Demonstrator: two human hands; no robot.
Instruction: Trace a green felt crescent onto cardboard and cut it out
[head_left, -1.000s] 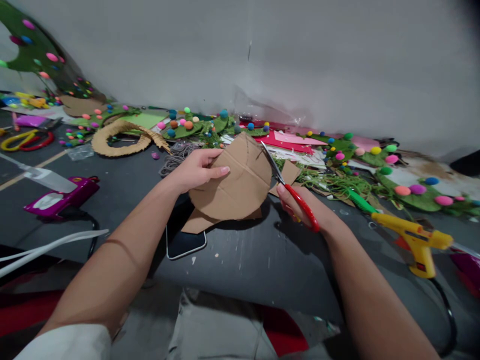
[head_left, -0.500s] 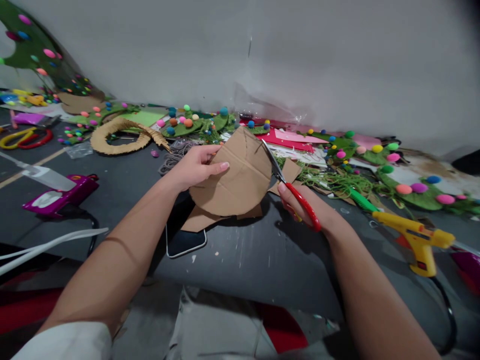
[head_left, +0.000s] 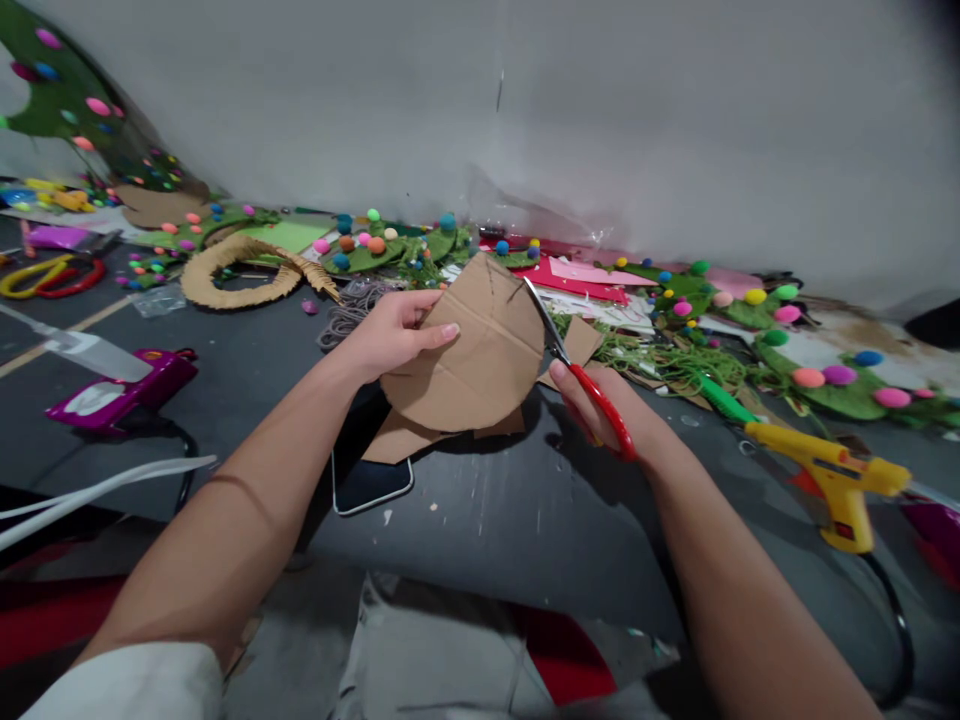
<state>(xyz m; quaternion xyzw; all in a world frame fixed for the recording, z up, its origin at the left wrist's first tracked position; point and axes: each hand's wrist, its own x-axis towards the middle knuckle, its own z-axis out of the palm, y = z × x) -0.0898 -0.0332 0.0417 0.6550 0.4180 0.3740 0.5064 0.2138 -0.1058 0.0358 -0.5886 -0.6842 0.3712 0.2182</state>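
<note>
My left hand (head_left: 401, 335) grips a brown piece of cardboard (head_left: 472, 360) by its left edge, thumb on top. The piece has a rounded lower edge, a pointed top, creases and pencil-like marks. In my right hand (head_left: 592, 395) is a pair of scissors (head_left: 559, 345) with red handles, fingers closed around them. The blades lie along the right edge of the cardboard, near its upper corner. Beneath it are cardboard scraps (head_left: 405, 437) and a phone (head_left: 373, 487) with a dark screen, partly covered.
To the left lie a purple glue gun (head_left: 124, 390), a paper-wrapped ring (head_left: 240, 273) and red and yellow scissors (head_left: 56, 277). A yellow glue gun (head_left: 832, 470) lies right, near green yarn (head_left: 667, 360). Felt pieces with pompoms (head_left: 840, 385) line the wall.
The scissors' red handles have shifted slightly up and left with my right hand. The cardboard and my left hand have stayed almost in place.
</note>
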